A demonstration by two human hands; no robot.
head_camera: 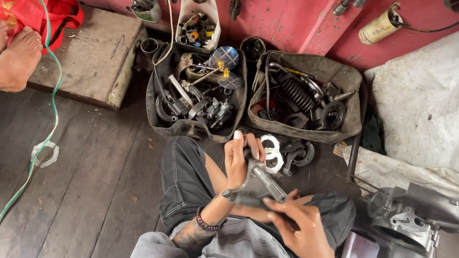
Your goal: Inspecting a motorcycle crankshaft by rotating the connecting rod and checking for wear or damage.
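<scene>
The dark wooden floor point(95, 188) is carrying everything here. Two black tubs are sitting on it by the red wall, the left tub point(195, 97) and the right tub point(305, 98), both full of metal parts. A flat wooden block point(93, 53) is lying to the left. A grey engine case point(413, 229) is resting on the right, near a big white sheet point(435, 116). A green cord point(42, 138) is running across the boards.
</scene>
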